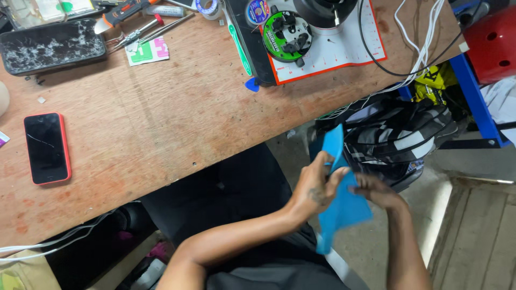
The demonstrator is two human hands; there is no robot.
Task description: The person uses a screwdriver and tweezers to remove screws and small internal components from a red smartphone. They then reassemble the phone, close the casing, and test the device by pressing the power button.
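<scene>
A bright blue cloth or sheet (344,207) is held between both my hands, off the right edge of the wooden table (161,123), above my lap. My left hand (314,185) grips its upper part, with a flap standing up above the fingers. My right hand (376,192) pinches its right side. The lower end of the cloth hangs down toward my dark clothing. A red-cased phone (47,148) lies face up on the table at the left, far from both hands.
A larger phone with a shattered screen (51,45) lies at the back left, with tweezers and a screwdriver (142,29) beside it. A white work mat (328,48) carries a green round holder (286,33). Cables, a dark striped bag (400,137) and a red stool (492,43) crowd the right.
</scene>
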